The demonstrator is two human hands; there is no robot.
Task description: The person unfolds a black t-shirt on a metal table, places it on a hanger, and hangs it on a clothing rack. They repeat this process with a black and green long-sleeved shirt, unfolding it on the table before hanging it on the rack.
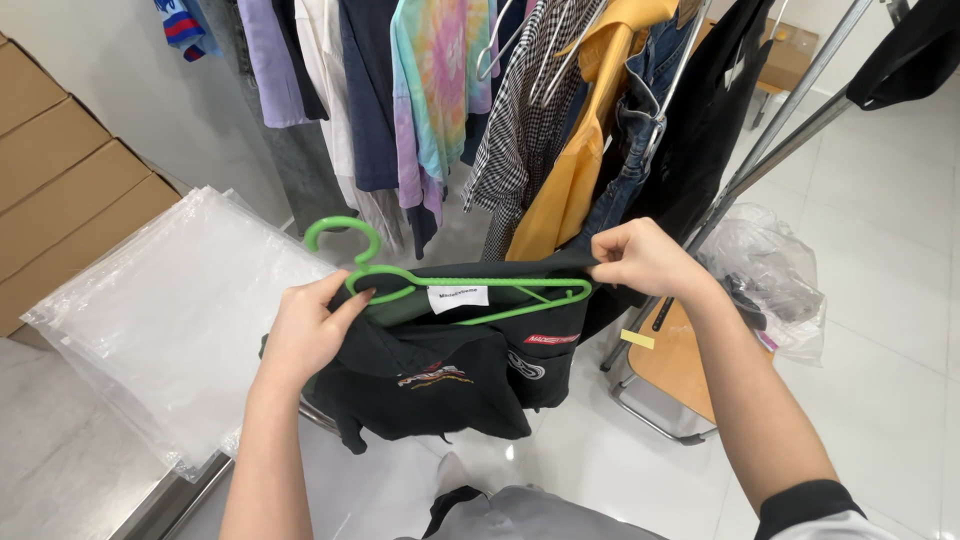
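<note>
My left hand (305, 335) is closed around the neck of a thin green plastic hanger (450, 285), just under its curved hook, fingers curled over the collar of a black garment (450, 365) as well. The garment is soft, dull black cloth with a white label at the neck and stitched patches on its front, and it hangs crumpled and folded below the hanger, in the air in front of me, over the glossy white tiled floor (880, 300). My right hand (640, 258) pinches the cloth at the hanger's far end, a tight grip on the shoulder edge where the green bar bends.

To my left lies a stack of clear, slippery plastic bags (170, 320) spread flat on a grey metal desk (60, 480), with brown cardboard boxes (60, 170) piled against the wall behind it. Ahead, a metal clothes rack (790, 110) carries hung clothes: a tie-dye top (440, 80), a checked shirt (515, 130), a mustard-yellow piece (580, 160) and blue denim (635, 140). A crinkled clear bag (770, 270) sits beside the rack's leg.
</note>
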